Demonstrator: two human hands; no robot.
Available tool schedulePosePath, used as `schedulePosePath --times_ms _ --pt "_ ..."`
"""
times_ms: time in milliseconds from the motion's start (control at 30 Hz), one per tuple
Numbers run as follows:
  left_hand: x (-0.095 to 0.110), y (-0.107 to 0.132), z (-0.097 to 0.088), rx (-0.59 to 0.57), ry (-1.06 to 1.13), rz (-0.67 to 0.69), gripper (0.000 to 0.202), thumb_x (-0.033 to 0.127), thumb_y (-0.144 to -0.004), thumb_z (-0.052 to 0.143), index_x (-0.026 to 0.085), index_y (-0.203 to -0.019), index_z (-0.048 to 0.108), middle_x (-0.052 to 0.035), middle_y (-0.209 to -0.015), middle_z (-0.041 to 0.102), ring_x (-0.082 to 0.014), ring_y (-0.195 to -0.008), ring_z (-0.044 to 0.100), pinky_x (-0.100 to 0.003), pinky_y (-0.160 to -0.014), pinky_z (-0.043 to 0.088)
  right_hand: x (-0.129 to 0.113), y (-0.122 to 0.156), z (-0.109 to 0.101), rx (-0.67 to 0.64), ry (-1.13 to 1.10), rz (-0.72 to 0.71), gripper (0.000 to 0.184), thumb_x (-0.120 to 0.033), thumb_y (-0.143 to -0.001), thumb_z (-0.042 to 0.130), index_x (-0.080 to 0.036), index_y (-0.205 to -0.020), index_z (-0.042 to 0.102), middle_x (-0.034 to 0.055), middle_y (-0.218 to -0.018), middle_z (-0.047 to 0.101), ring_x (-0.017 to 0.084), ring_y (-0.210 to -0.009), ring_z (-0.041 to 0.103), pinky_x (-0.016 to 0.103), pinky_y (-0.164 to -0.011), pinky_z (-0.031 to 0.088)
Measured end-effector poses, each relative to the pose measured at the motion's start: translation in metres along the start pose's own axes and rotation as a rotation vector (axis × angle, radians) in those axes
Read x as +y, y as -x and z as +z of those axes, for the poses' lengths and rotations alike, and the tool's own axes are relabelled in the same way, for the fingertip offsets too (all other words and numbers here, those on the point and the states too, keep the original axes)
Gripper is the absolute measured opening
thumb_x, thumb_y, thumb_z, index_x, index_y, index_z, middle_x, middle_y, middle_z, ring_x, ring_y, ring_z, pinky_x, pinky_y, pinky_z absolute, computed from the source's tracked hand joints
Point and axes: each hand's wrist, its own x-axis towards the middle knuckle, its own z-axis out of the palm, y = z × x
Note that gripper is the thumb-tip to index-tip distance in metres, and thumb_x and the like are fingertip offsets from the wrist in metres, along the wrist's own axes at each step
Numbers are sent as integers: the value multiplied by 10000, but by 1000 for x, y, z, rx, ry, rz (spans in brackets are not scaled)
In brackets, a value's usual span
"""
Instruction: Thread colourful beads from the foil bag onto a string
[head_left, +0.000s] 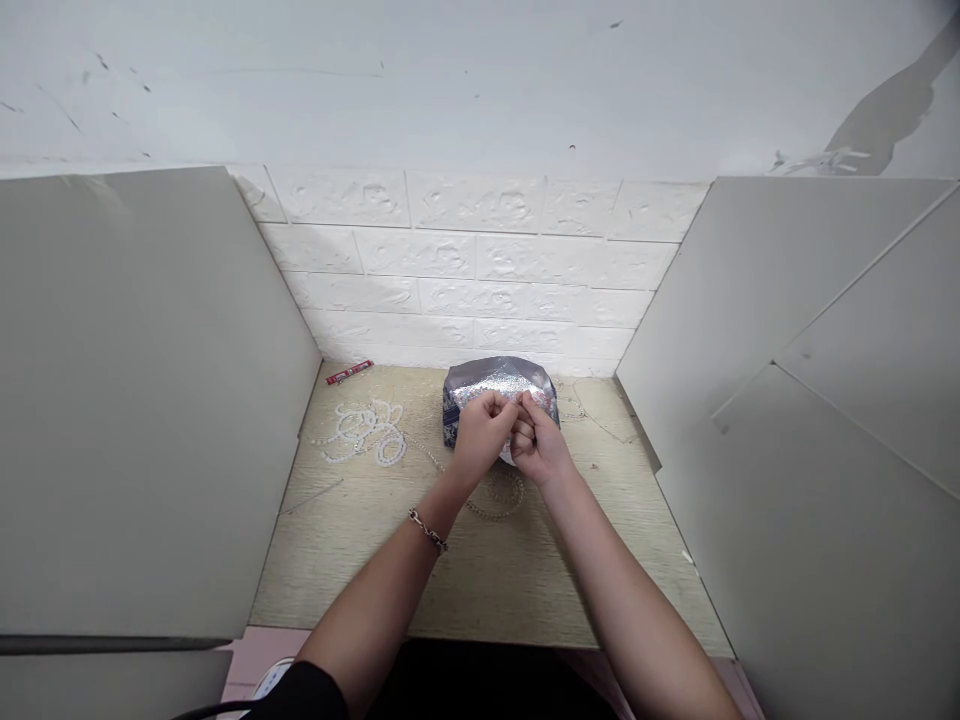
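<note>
The fingertips of the left hand (480, 428) and right hand (541, 446) meet in close pinches, though anything between them is too small to make out. Just behind the fingers sits a shiny pouch (499, 372), nearer the person than them lies a coiled clear bead strand (495, 516), and farther left spread white bead strands (380, 432). Such fine fingertip work likely goes best with wrists steady, the pinch angled clear of the pouch's glare, and the coil unsnagged.

Grey panels (135, 400) flanked 2 sides of a pale tabletop (510, 585); white brick-patterned cladding (476, 257) ran beneath a scuffed wall (480, 60).
</note>
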Motion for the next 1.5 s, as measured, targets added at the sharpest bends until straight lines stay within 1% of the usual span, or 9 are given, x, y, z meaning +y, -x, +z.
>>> schedulePosePath --times_ms 333,467,667,833,933,1067,1200,1367,1500 --pt "-2 0 -1 -14 4 2 216 320 -669 487 142 -549 468 32 -515 461 -67 -496 409 -193 -487 309 3 -1 -1 45 72 -19 258 -243 -599 640 -163 -602 395 -132 -356 310 -20 -260 167 74 -217 119" --pt "-2 -1 0 -22 -3 -5 245 346 -676 487 140 -545 474 30 -511 461 -68 -492 409 -196 -485 312 4 -3 -2 65 117 -51 232 -262 -593 645 -166 -645 441 -133 -349 298 -16 -258 169 77 -215 122" --pt "-5 -4 0 -45 32 -35 250 356 -655 511 131 -547 511 25 -505 473 -71 -491 414 -201 -494 323 4 -5 -5 78 110 -68 215 -254 -596 644 -163 -717 492 -135 -349 307 -21 -255 154 73 -218 121" --pt "-8 -7 -1 -123 160 -91 276 373 -649 513 124 -528 502 22 -504 466 -67 -490 400 -192 -478 317 3 -4 -3 72 86 -48 232 -244 -581 654 -157 -732 501 -134 -363 319 -25 -260 145 73 -219 114" --pt "-8 -8 -2 -138 185 -118 273 367 -640 522 121 -524 503 26 -492 440 -57 -472 369 -182 -451 295 2 -3 -1 71 98 -53 233 -245 -583 652 -158 -744 506 -134 -366 312 -22 -264 143 75 -220 114" --pt "-9 -7 -3 -133 192 -133 271 369 -629 532 121 -522 508 29 -486 438 -50 -454 348 -177 -432 280 4 -4 -2 96 159 -78 241 -268 -585 645 -153 -750 513 -125 -384 338 -23 -272 149 77 -224 115" --pt "-8 -7 -3 -145 193 -173 283 382 -620 541 121 -513 513 25 -476 449 -56 -453 367 -180 -432 291 5 -5 -3 96 255 -110 276 -306 -578 644 -152 -772 524 -132 -371 281 -16 -275 143 85 -228 113" --pt "-1 -6 -6 -181 275 -277 287 375 -613 563 136 -496 454 71 -370 299 -22 -340 237 -174 -352 190 5 -4 -2 72 310 -143 285 -313 -573 649 -154 -774 522 -140 -364 208 -8 -284 116 94 -239 96" --pt "3 -5 -8 -215 443 -388 341 400 -615 574 158 -511 356 101 -377 179 -2 -311 119 -170 -319 82 4 -2 -1 50 352 -185 240 -310 -577 640 -156 -684 490 -135 -368 203 -5 -291 116 106 -250 91"
